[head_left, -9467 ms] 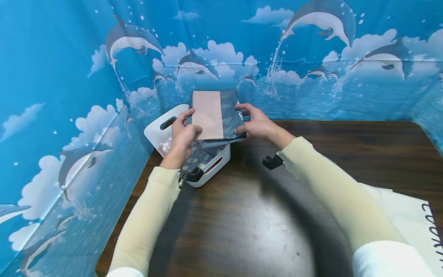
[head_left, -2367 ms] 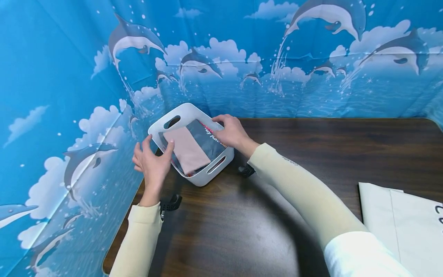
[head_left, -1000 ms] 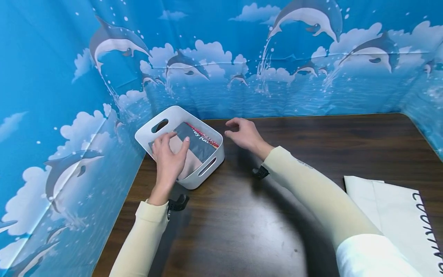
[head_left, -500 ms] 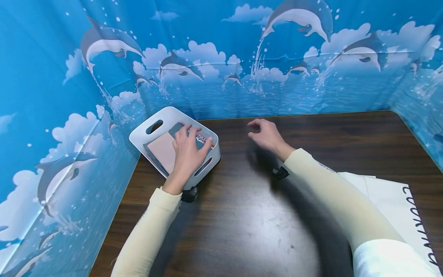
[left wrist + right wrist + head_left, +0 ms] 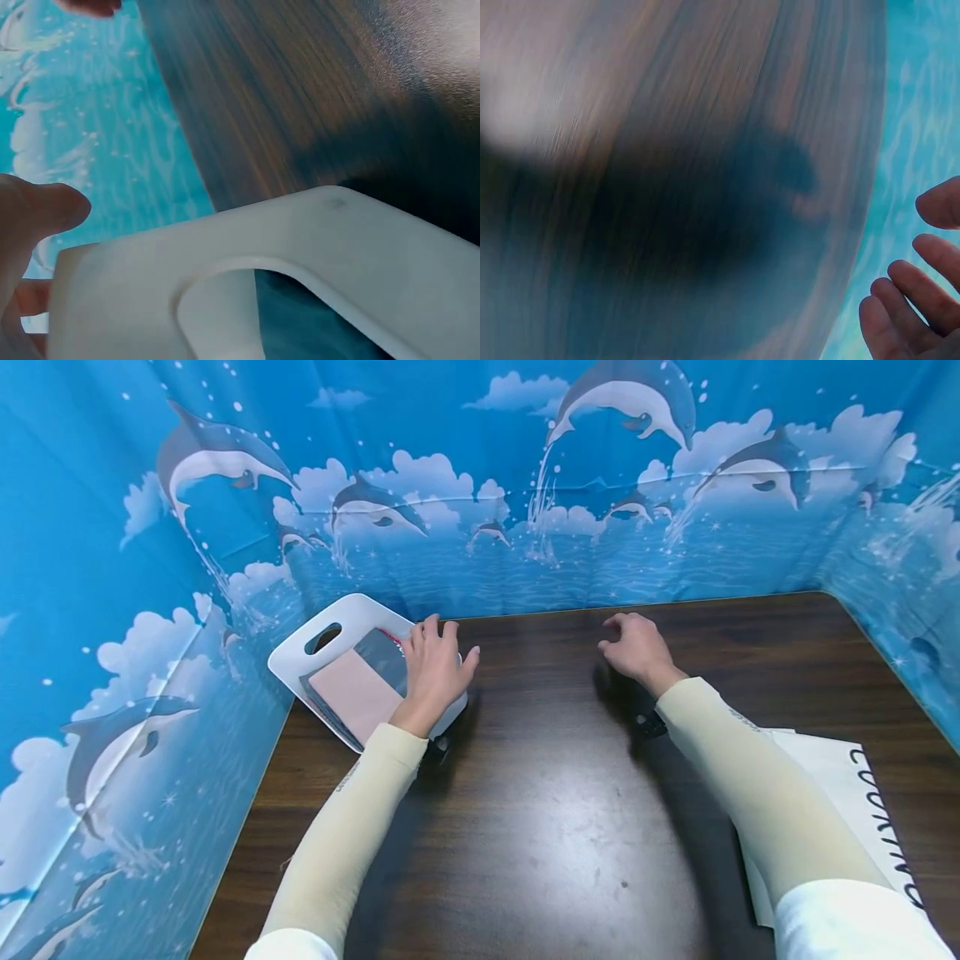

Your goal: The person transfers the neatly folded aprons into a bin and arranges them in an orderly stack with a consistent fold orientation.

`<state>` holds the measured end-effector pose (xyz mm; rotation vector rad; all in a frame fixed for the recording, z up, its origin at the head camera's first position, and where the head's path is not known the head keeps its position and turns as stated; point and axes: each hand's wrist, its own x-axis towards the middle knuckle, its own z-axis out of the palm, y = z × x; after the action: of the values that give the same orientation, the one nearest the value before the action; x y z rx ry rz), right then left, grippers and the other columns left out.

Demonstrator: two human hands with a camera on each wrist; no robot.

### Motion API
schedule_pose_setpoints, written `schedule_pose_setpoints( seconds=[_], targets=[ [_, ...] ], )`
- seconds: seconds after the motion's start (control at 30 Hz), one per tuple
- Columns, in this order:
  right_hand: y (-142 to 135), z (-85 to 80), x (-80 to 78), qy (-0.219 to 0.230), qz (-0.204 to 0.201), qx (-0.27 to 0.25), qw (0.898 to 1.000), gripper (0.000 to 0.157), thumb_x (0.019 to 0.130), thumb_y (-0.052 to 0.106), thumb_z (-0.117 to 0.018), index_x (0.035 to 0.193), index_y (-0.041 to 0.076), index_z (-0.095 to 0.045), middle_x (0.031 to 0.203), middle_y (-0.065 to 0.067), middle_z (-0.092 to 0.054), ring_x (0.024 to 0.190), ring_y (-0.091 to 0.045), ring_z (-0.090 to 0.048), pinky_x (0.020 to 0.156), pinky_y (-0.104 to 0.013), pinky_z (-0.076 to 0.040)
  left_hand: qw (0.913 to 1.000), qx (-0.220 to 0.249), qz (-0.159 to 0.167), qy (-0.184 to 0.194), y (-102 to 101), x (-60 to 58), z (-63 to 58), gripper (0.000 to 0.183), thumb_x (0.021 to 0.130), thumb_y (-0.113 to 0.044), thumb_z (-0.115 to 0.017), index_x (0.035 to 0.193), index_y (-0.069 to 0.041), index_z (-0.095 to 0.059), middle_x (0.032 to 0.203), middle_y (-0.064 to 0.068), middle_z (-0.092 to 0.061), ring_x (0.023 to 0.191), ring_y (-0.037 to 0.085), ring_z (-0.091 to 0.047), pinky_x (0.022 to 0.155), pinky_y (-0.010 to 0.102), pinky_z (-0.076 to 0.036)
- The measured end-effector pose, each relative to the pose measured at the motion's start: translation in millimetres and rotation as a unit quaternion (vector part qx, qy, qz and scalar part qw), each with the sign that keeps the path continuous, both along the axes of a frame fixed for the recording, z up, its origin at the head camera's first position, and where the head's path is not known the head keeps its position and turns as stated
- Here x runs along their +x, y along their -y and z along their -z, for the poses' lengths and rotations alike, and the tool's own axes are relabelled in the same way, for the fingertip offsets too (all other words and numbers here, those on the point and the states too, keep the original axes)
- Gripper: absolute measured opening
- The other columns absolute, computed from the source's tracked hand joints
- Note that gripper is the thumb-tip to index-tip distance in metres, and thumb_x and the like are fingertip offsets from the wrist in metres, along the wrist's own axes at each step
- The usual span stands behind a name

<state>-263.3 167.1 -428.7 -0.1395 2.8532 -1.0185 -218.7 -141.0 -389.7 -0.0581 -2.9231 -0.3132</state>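
A white plastic basket [image 5: 288, 658] with handle holes stands at the table's back left. In it lies a folded dark grey packet [image 5: 381, 656] with a pale pink panel [image 5: 356, 695], partly hidden by my hand. My left hand [image 5: 435, 672] is over the basket's right side, fingers spread and loosely bent. The left wrist view shows its thumb [image 5: 56, 208] apart from the basket wall [image 5: 127, 281], with other fingers partly behind that wall. Farther right, my right hand [image 5: 637, 649] hovers over the table's back part, fingers loosely bent, holding nothing.
A folded white cloth [image 5: 817, 768] with black lettering lies at the right on the dark wooden table [image 5: 540, 777], partly under my right forearm. A blue dolphin-print curtain [image 5: 480, 485] hangs along the back, left and right sides.
Earlier both hands held the grey packet above the basket; now it lies inside, let go. My left hand has crossed rightward over the basket, and my right hand has moved away to the right.
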Motion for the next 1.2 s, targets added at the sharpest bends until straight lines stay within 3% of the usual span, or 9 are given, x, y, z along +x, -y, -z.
schedule_pose_setpoints(
  seconds=[0.3,0.63,0.8,1.0,1.2],
  targets=[
    [-46.4,6.0,2.3,0.005,0.036,0.093,0.995,0.054,0.106,0.022,-0.058,0.151,-0.007,-0.051,0.155,-0.036,-0.045,0.141,-0.054,-0.045,0.114,-0.071,-0.043,0.9979,-0.061,0.003,0.022,-18.9,-14.4,7.8,0.058,0.106,-0.041,-0.065,0.151,-0.005,-0.055,0.159,0.019,-0.049,0.146,0.040,-0.041,0.122,0.058,-0.036],
    [-86.3,6.3,19.4,0.019,0.042,0.115,0.992,0.053,0.106,0.022,-0.057,0.149,-0.008,-0.051,0.146,-0.036,-0.048,0.135,-0.055,-0.048,0.109,-0.071,-0.045,0.9939,-0.099,0.050,0.004,-51.4,-11.6,12.0,0.052,0.106,-0.041,-0.065,0.145,-0.008,-0.062,0.158,0.017,-0.052,0.146,0.038,-0.043,0.122,0.056,-0.037],
    [-109.6,9.6,27.6,0.027,0.071,0.133,0.988,0.052,0.105,0.022,-0.058,0.145,-0.011,-0.054,0.142,-0.037,-0.050,0.130,-0.055,-0.049,0.110,-0.072,-0.045,0.9887,-0.110,0.101,-0.014,-74.6,-5.1,15.4,0.048,0.107,-0.042,-0.063,0.142,-0.009,-0.064,0.156,0.016,-0.055,0.146,0.038,-0.045,0.121,0.055,-0.038],
    [-127.7,6.1,34.2,0.032,0.089,0.146,0.985,0.049,0.105,0.020,-0.059,0.142,-0.011,-0.057,0.141,-0.038,-0.052,0.129,-0.056,-0.050,0.110,-0.073,-0.044,0.9753,-0.120,0.182,-0.036,-114.4,6.1,17.0,0.048,0.108,-0.047,-0.061,0.141,-0.013,-0.065,0.156,0.011,-0.057,0.144,0.033,-0.049,0.118,0.052,-0.042],
    [-140.7,1.0,38.6,0.041,0.088,0.148,0.984,0.048,0.106,0.020,-0.059,0.142,-0.010,-0.057,0.141,-0.037,-0.051,0.130,-0.056,-0.050,0.107,-0.073,-0.046,0.9629,-0.128,0.237,-0.003,-152.5,14.5,20.7,0.051,0.110,-0.054,-0.054,0.146,-0.019,-0.062,0.161,0.006,-0.052,0.146,0.029,-0.048,0.118,0.049,-0.043]
  ],
)
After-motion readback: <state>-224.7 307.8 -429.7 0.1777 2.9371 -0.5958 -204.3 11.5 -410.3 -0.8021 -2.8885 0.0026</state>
